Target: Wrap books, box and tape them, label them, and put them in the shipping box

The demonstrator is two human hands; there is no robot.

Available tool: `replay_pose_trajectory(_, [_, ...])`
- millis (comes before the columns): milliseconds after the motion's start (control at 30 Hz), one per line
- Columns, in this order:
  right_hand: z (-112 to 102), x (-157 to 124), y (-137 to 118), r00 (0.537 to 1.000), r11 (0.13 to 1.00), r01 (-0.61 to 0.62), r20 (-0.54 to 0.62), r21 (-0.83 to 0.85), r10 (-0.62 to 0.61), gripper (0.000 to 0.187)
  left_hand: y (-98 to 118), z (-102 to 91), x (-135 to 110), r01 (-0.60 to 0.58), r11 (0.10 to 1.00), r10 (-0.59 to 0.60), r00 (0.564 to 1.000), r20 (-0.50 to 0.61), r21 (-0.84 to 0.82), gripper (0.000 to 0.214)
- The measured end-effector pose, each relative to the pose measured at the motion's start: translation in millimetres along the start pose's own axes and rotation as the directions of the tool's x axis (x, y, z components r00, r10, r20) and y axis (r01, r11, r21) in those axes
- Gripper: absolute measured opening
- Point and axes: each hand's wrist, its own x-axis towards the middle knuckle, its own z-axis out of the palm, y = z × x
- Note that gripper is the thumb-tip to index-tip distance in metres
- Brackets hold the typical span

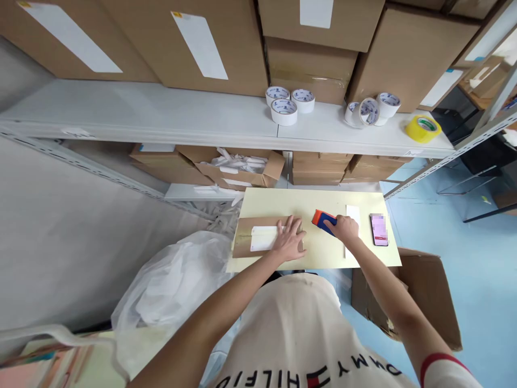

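Observation:
A flat brown cardboard box (242, 237) with a white label (262, 238) lies on the left part of the pale yellow table (319, 199). My left hand (288, 241) rests flat on the box's right end, fingers spread, covering part of the label. My right hand (346, 229) is closed around a blue hand tool with an orange-red end (324, 221), whose exact kind I cannot make out. This tool is held over the table, apart from the box, its orange end pointing left. Below my right hand lies a white paper strip (353, 213).
A phone (378, 229) lies at the table's right. The grey shelf (194, 108) behind carries cartons (230, 37), white tape rolls (284, 111) and a yellow tape roll (422, 128). An open carton (428, 291) stands on the floor at right; white plastic bags (177, 280) bulge at left.

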Motion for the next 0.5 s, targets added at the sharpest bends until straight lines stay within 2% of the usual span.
replay_pose_trajectory(67, [16.3, -3.5, 8.3, 0.998, 0.992, -0.051, -0.023, 0.118, 0.054, 0.047, -2.7, 1.7, 1.2, -0.004, 0.999, 0.004, 1.0, -0.009, -0.04, 0.065])
replay_pose_trajectory(167, [49.6, -8.7, 9.0, 0.999, 0.972, -0.023, -0.027, 0.234, 0.03, 0.032, -9.7, 3.5, -3.7, -0.024, 0.992, 0.019, 0.999, -0.036, -0.121, 0.088])
replay_pose_trajectory(233, [72.7, -11.2, 5.1, 1.0, 0.969, -0.001, -0.023, 0.247, 0.007, 0.03, -16.3, 3.8, -14.2, 0.008, 0.987, -0.024, 0.995, -0.099, -0.16, 0.084])
replay_pose_trajectory(300, [93.1, -12.8, 1.4, 1.0, 0.975, -0.006, 0.006, 0.221, 0.005, 0.029, -24.5, 3.5, -30.6, 0.114, 0.979, -0.144, 0.973, -0.182, -0.166, 0.07])
replay_pose_trajectory(367, [109.5, -13.8, -0.4, 0.999, 0.982, -0.02, 0.041, 0.187, 0.012, 0.029, -35.1, 2.7, -50.6, 0.275, 0.947, -0.311, 0.915, -0.257, -0.167, 0.062])
replay_pose_trajectory(400, [116.2, -14.3, -0.3, 0.998, 0.984, -0.024, 0.058, 0.176, 0.014, 0.029, -41.7, 2.4, -61.1, 0.359, 0.915, -0.398, 0.871, -0.287, -0.182, 0.061])
replay_pose_trajectory(500, [130.2, -17.4, 3.6, 0.996, 0.985, -0.024, 0.093, 0.173, 0.008, 0.031, -67.7, 3.7, -90.3, 0.563, 0.755, -0.654, 0.683, -0.324, -0.336, 0.069])
